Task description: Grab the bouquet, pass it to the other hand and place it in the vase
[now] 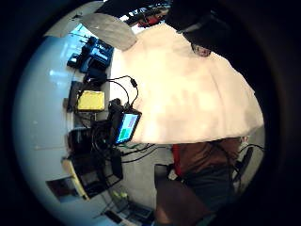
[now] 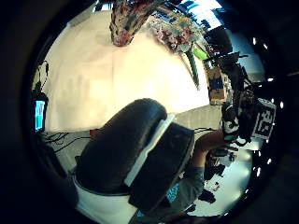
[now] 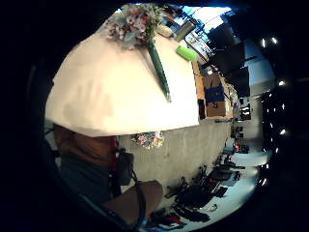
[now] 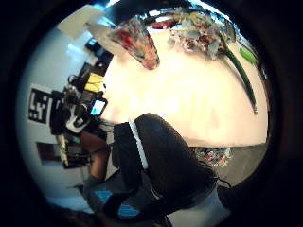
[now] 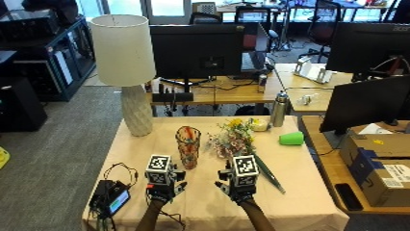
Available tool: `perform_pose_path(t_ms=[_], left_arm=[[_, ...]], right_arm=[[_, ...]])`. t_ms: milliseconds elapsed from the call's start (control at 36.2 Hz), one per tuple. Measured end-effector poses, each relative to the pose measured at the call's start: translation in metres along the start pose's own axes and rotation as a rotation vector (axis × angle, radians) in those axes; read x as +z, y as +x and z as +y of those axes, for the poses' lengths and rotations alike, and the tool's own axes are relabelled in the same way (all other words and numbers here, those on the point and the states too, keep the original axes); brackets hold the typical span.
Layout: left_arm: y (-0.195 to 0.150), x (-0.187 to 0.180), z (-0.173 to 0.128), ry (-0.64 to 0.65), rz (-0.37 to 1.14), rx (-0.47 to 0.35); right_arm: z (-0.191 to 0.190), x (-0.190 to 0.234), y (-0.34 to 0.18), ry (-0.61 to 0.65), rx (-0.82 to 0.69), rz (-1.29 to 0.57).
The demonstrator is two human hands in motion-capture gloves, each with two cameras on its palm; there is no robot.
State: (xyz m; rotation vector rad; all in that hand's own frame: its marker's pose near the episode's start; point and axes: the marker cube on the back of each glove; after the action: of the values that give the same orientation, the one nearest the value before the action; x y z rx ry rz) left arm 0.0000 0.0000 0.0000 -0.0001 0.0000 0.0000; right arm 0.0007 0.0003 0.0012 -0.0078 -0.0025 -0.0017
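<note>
— Two gloved hands over the cloth-covered counter [image 5: 211, 211]: whose are they, and what are they doing?

— Mine. My left hand [image 5: 161, 190] and my right hand [image 5: 238, 188] hover side by side above the near half of the counter, fingers spread and relaxed, holding nothing.

— Where is the bouquet?

— That bunch of pale and yellow flowers with long green stems [image 5: 240, 144] lies flat on the counter just ahead of my right hand, blooms toward the far side, stems running toward the near right corner. My right palm views show it lying the same way [image 3: 145, 34].

— And the vase?

— It is a tall glass vase mottled in red and green [image 5: 187, 147], standing upright just left of the blooms, ahead of my left hand.

— Anything else on the counter?

— Yes: a white lamp with a ribbed base [image 5: 131, 82] at the far left, a green plastic cup [image 5: 291, 138] on its side at the right, and a small screen device with black cables [image 5: 114, 197] at the near left corner.
</note>
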Motion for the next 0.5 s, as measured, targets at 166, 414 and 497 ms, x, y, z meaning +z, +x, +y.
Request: perform_pose_path(t_ms=[166,414,497], left_arm=[[0.002,-0.003,0.005,-0.013,-0.003,0.003],[0.007,-0.006,0.009,-0.027,0.016,0.014],[0.007,-0.005,0.008,-0.02,0.018,0.011]], right_arm=[[0.001,-0.005,0.011,-0.006,0.019,0.018],[-0.016,-0.004,0.073,0.015,0.119,0.029],[-0.024,0.002,0.097,0.008,0.164,0.017]])
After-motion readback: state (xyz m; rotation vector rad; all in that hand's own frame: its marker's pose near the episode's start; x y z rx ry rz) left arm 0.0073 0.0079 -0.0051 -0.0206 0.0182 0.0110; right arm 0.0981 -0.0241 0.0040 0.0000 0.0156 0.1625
